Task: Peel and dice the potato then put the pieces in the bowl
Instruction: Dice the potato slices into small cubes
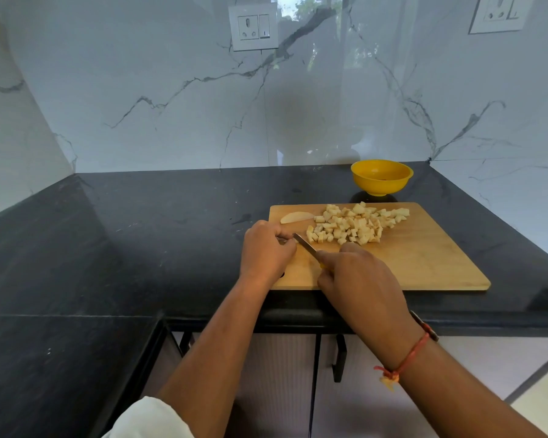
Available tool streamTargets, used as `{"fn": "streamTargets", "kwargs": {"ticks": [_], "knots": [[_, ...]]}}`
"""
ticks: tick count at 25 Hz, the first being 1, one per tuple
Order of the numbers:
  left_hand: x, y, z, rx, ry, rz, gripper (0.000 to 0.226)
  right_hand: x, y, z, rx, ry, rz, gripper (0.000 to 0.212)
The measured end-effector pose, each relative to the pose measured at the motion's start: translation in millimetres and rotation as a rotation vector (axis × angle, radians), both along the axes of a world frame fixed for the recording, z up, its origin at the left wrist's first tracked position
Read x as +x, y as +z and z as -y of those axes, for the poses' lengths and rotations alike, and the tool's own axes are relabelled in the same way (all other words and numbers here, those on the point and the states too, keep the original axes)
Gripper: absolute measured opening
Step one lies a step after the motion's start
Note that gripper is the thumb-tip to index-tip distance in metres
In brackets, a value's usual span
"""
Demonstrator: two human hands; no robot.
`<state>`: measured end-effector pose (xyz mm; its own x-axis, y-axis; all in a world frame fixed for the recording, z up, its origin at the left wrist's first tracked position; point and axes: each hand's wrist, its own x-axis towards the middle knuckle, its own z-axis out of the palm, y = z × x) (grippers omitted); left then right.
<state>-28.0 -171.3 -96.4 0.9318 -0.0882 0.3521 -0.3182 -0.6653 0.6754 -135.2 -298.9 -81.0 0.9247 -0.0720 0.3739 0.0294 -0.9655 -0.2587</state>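
Right hand [358, 273] grips knife [304, 243] over cutting board [424, 257]. Left hand [266, 251] curled at board's left edge, hold indiscernible. Diced potato [355, 224] heaped on board; bowl [381, 177] just beyond.

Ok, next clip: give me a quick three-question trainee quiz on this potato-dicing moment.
1. True or false: the diced potato pieces are already in the yellow bowl.
2. Which hand holds the knife? A) left hand B) right hand
3. Fill in: one uncut potato slice lies at the far-left corner of the ____.

Key: 1. False: they sit piled on the cutting board, and none show in the bowl. 2. B. 3. cutting board.
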Motion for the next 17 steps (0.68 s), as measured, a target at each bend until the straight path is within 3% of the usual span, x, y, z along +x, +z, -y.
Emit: {"fn": "streamTargets", "kwargs": {"ticks": [11,17], "knots": [[1,-1,-2,0.026,0.012,0.002,0.016,-7,3,13,-0.166,-0.004,-0.007,0.031],[-2,0,-4,-0.024,0.028,-0.041,0.015,-12,5,11,-0.013,-0.03,0.078,0.036]]}}
